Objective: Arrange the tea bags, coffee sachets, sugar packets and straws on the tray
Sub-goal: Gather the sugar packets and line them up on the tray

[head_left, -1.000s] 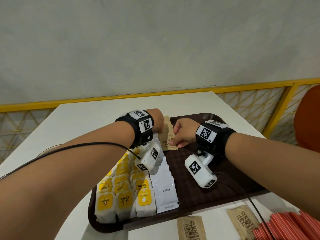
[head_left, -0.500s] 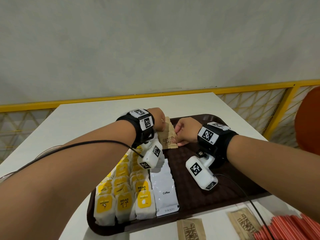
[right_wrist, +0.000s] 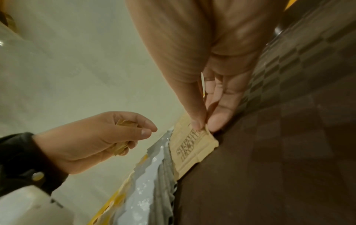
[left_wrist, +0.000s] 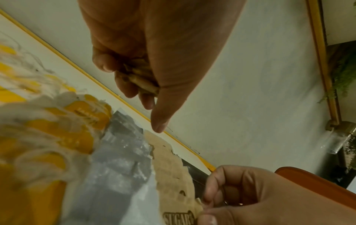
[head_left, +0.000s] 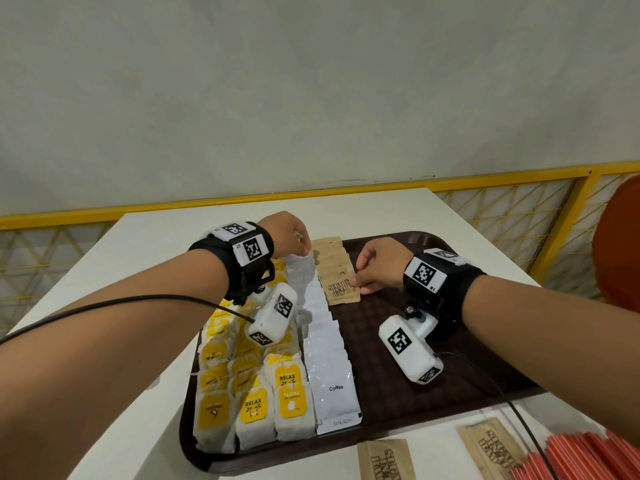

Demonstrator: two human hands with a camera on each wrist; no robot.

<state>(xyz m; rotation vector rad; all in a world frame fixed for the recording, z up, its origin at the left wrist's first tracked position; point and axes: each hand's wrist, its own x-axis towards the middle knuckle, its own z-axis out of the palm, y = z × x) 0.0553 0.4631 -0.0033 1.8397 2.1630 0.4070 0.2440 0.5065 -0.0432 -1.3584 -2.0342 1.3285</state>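
Observation:
A dark brown tray [head_left: 408, 368] carries rows of yellow-tagged tea bags [head_left: 252, 407], a line of white coffee sachets [head_left: 332, 372] and a short overlapping row of brown sugar packets [head_left: 337, 271]. My right hand [head_left: 356, 282] pinches the right edge of the nearest sugar packet [right_wrist: 194, 149] between thumb and fingers. My left hand [head_left: 301, 242] hovers over the far end of the sachet row, its fingers curled round a small bundle of brown sugar packets [left_wrist: 140, 77].
Two more sugar packets [head_left: 386, 460] [head_left: 495, 445] lie on the white table [head_left: 173, 247] in front of the tray, beside a pile of red straws [head_left: 581, 459]. A yellow railing [head_left: 381, 188] runs behind the table, and an orange chair [head_left: 620, 244] stands at the right.
Both hands have stayed at the sugar row with only slight shifts. The right hand keeps its pinch on the front packet.

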